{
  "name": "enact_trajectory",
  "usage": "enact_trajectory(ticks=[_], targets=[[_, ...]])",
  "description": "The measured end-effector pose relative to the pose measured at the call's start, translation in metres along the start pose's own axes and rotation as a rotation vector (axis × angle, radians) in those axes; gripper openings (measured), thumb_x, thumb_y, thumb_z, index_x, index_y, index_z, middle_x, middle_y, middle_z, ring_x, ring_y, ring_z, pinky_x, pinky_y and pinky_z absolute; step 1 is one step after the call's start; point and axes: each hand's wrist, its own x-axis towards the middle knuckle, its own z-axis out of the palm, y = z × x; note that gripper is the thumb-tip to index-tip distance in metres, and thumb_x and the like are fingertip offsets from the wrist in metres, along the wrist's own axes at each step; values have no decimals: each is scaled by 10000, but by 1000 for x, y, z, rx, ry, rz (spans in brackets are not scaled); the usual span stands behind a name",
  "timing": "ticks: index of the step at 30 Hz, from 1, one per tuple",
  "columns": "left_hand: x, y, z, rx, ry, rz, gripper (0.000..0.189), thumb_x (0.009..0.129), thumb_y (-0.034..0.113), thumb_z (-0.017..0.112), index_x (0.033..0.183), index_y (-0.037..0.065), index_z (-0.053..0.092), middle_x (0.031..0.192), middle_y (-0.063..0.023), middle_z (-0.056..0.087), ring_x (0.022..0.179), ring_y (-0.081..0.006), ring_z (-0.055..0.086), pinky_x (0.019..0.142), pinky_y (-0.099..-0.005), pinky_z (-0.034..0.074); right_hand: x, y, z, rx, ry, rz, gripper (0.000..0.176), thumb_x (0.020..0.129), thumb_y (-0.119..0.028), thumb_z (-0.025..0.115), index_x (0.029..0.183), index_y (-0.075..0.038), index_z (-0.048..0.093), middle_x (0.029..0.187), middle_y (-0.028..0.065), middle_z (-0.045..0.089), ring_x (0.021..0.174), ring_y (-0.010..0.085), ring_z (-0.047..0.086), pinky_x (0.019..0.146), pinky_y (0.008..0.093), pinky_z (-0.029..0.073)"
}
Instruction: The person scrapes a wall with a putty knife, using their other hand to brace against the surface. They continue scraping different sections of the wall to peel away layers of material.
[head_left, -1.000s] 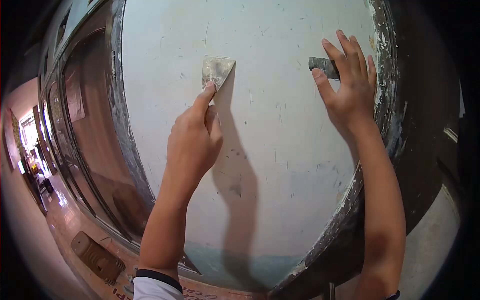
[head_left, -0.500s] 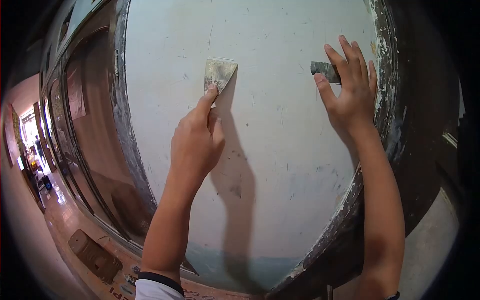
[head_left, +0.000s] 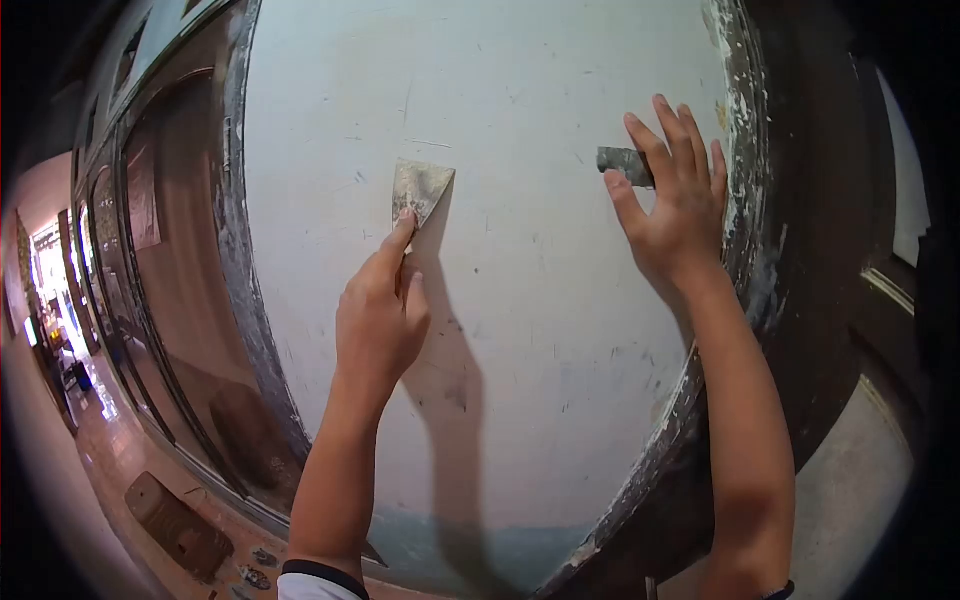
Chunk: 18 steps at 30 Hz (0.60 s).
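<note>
My left hand [head_left: 382, 310] grips a putty knife [head_left: 420, 190], its worn, stained blade pointing up and lying close against a pale, scuffed wall panel [head_left: 520, 330]. The forefinger is stretched along the blade, and the handle is hidden in the fist. Higher up at the right, my right hand [head_left: 682, 205] rests with fingers spread near the panel's edge. A dark, flat rectangular piece [head_left: 622, 163] shows between its thumb and forefinger, partly covered by the hand. Just above the blade runs a short, thin line on the panel.
Chipped, paint-spattered dark frame edges [head_left: 738, 110] border the panel. To the left are glazed brown doors [head_left: 175, 260] and a bright passage. A brown plastic stool [head_left: 178, 525] lies on the floor at lower left. Dark woodwork [head_left: 810, 270] stands at the right.
The view has shifted slightly, so the panel sits lower and further left. The putty knife has slid a little down from the thin line. My right hand keeps its place by the dark piece.
</note>
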Motion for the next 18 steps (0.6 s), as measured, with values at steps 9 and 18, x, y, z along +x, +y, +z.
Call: enact_trajectory(ticks=[9, 18], targets=[[-17, -2, -2, -16, -25, -86, 603, 920, -22, 596, 1510, 105, 578, 985, -197, 710, 844, -351, 700, 789, -455, 546, -2, 1, 3, -16, -1, 10, 574, 985, -496, 614, 1510, -270, 560, 1677, 16, 388, 1596, 259, 269, 1309, 562, 125], [-5, 0, -3, -28, -104, -99, 581, 945, 30, 592, 1518, 126, 570, 997, -196, 720, 859, -390, 692, 782, -499, 543, -5, -2, 1, -30, -20, 29, 562, 1010, -501, 578, 1520, -266, 550, 1683, 21, 380, 1600, 267, 257, 1311, 557, 116]])
